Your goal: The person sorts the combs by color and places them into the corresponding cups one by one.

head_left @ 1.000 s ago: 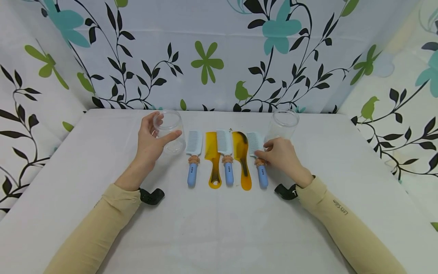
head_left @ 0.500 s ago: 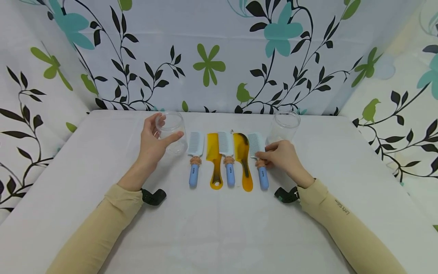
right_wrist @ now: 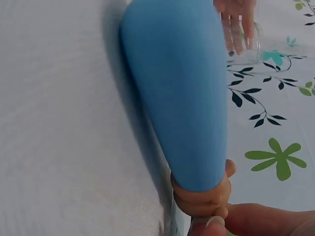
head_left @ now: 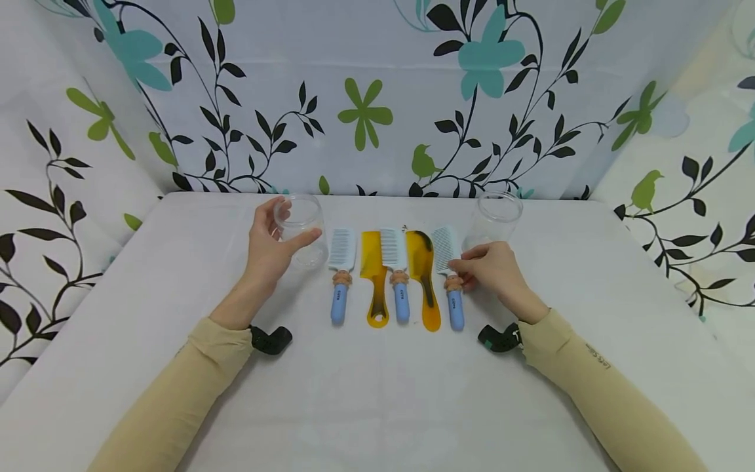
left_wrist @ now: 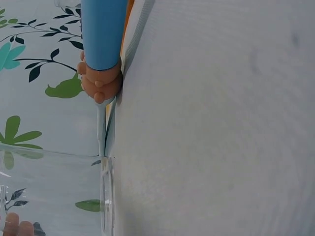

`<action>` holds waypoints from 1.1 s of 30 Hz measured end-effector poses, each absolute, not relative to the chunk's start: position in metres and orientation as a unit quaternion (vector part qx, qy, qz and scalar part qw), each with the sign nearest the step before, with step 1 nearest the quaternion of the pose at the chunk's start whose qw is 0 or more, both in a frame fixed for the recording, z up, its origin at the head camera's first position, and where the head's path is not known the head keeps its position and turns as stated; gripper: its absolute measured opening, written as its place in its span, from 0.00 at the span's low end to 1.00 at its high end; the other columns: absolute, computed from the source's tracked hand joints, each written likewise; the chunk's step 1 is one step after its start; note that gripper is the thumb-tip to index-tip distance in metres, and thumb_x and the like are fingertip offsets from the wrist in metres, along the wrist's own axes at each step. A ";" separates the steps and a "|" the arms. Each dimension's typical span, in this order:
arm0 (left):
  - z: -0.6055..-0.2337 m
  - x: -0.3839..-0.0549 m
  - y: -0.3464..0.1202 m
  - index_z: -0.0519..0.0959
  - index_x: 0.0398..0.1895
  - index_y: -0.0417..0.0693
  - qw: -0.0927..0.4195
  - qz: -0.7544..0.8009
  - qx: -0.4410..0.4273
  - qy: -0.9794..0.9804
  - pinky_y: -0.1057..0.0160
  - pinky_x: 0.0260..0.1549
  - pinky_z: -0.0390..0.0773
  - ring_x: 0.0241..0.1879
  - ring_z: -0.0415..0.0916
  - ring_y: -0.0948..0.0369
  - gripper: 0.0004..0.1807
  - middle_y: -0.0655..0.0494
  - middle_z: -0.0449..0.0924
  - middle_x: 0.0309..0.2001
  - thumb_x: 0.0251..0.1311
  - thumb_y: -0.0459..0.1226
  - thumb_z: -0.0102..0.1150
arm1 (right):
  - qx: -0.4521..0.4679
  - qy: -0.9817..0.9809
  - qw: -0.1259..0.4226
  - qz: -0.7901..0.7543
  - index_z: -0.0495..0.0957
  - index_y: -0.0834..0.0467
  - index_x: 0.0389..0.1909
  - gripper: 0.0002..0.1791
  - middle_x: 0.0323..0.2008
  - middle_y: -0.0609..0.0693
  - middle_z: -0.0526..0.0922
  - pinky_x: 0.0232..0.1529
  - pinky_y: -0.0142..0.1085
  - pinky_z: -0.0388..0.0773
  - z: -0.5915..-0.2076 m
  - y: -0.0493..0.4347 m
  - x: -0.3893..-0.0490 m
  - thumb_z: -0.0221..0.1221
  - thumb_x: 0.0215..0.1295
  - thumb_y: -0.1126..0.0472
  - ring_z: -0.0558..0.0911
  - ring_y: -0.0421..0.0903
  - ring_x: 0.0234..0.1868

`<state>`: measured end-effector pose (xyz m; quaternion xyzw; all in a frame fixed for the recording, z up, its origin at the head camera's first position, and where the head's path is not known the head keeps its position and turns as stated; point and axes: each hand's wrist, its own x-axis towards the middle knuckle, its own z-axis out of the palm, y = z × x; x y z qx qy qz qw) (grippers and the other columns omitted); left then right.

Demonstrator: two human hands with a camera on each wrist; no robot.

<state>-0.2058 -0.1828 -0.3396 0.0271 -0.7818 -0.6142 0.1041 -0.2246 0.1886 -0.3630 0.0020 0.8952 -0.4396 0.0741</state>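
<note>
My left hand is wrapped around a clear jar at the left of a row of combs, fingers behind and thumb in front. At the row's right end, my right hand pinches a light-blue comb at the brown figure where its teeth part meets the handle. The right wrist view shows thumb and finger at that brown figure, the blue handle lying along the table. In the left wrist view another blue-handled comb shows near the jar's clear wall.
Between the hands lie two amber combs and two more blue-handled combs, side by side. A second clear jar stands behind the right hand. A leaf-patterned cloth wall closes the back of the white table.
The head view has shifted slightly, so everything sits a little further right. Both hands keep their places on the jar and the comb.
</note>
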 end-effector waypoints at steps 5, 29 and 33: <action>-0.341 -0.206 -0.182 0.51 0.77 0.50 0.106 -0.616 0.026 -0.780 0.62 0.77 0.48 0.76 0.51 0.60 0.49 0.55 0.58 0.76 0.58 0.40 0.71 | -0.006 0.882 0.086 -0.464 0.81 0.68 0.44 0.21 0.25 0.51 0.87 0.34 0.29 0.83 -0.356 0.189 -0.224 0.67 0.63 0.52 0.85 0.42 0.25; -0.342 -0.206 -0.184 0.50 0.77 0.50 0.105 -0.610 0.024 -0.785 0.61 0.78 0.48 0.77 0.49 0.60 0.49 0.55 0.58 0.76 0.58 0.40 0.71 | -0.057 0.821 -0.001 -0.568 0.79 0.69 0.46 0.22 0.32 0.50 0.87 0.42 0.33 0.86 -0.326 0.180 -0.208 0.67 0.65 0.53 0.88 0.43 0.31; -0.343 -0.207 -0.184 0.50 0.77 0.50 0.104 -0.607 0.023 -0.788 0.61 0.78 0.48 0.77 0.49 0.60 0.50 0.55 0.58 0.76 0.58 0.40 0.72 | -0.069 0.815 -0.019 -0.575 0.79 0.70 0.46 0.22 0.33 0.50 0.87 0.40 0.34 0.87 -0.325 0.178 -0.206 0.67 0.65 0.53 0.88 0.41 0.31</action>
